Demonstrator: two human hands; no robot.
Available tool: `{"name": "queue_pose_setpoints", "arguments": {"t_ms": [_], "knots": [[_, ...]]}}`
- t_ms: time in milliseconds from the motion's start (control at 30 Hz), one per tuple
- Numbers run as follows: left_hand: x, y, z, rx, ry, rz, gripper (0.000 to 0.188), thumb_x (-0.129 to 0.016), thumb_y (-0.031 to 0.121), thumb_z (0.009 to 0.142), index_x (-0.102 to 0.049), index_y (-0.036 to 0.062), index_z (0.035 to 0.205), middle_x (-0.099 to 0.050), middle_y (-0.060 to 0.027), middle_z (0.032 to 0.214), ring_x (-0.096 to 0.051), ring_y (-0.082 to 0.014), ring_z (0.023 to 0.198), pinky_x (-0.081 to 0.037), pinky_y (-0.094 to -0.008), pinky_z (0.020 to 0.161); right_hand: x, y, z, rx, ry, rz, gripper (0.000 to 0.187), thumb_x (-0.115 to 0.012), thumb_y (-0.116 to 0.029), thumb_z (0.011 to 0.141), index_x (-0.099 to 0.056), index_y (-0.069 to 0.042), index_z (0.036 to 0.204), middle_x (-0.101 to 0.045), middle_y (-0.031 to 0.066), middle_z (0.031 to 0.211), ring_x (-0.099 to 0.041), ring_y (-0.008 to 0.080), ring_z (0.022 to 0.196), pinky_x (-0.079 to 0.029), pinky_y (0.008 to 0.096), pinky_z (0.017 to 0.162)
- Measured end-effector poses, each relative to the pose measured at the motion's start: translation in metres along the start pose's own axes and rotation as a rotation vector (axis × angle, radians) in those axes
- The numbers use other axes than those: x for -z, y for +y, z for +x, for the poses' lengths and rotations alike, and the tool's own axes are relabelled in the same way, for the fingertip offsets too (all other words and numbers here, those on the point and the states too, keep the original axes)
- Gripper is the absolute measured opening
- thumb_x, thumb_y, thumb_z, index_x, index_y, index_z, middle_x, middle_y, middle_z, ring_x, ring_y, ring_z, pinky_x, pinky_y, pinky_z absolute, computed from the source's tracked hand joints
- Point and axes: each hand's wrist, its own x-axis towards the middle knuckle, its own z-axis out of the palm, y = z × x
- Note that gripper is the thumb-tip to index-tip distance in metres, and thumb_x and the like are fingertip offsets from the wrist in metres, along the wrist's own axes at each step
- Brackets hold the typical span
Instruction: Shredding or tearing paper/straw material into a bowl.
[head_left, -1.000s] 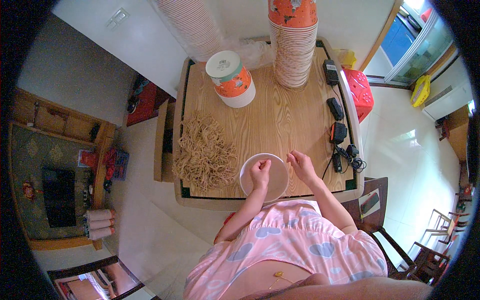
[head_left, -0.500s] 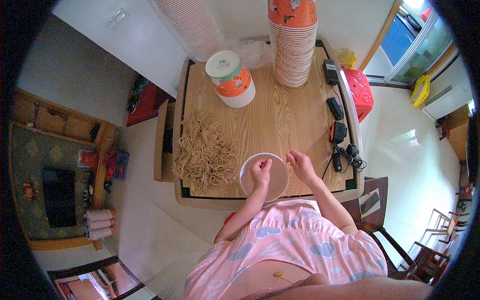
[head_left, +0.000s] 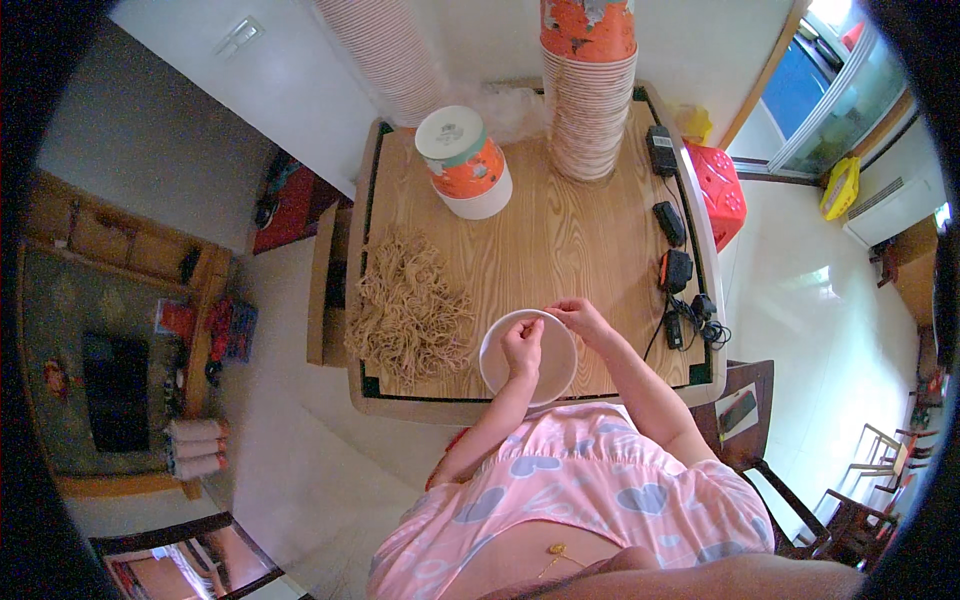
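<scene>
Over white bowl (head_left: 557,366), left hand (head_left: 521,346) pinched closed, any contents hidden; right hand (head_left: 584,320) alongside, grip unclear.

Print on the upturned tub (head_left: 466,170) and pink dress (head_left: 590,460) is unreadable.

Paper tub (head_left: 557,366) smooth; cord heap (head_left: 408,312) matt (rough-looking).

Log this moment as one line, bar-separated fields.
left hand: pinched, over round white bowl | right hand: at bowl's far right | left of bowl: tangled tan strands
</scene>
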Motion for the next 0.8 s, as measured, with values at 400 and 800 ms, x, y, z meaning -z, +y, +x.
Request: {"name": "queue_pose_setpoints", "arguments": {"t_ms": [400, 800], "knots": [[0.021, 0.072, 0.002, -0.746, -0.252, 0.998, 0.039, -0.057, 0.003, 0.074, -0.05, 0.0107, 0.111, -0.049, -0.011, 0.111, -0.057, -0.0301, 0.089, -0.049, -0.0404, 0.071, -0.014, -0.016, -0.009, 0.318, 0.23, -0.416, 0.014, -0.057, -0.014, 0.084, -0.058, -0.001, 0.086, -0.059, 0.0042, 0.072, -0.052, 0.0092, 0.069, -0.044, 0.0254, 0.062], [0.02, 0.066, 0.019, -0.524, -0.443, 0.887, 0.018, -0.066, 0.025, 0.074, -0.066, 0.0079, 0.079, -0.061, -0.0086, 0.078, -0.06, -0.0282, 0.07, -0.047, -0.0386, 0.062, -0.015, -0.031, -0.022, 0.414, 0.311, -0.47, 0.011, -0.058, -0.013, 0.08, -0.057, -0.002, 0.084, -0.061, 0.0161, 0.077, -0.061, 0.0284, 0.073, -0.047, 0.0356, 0.063]]}}
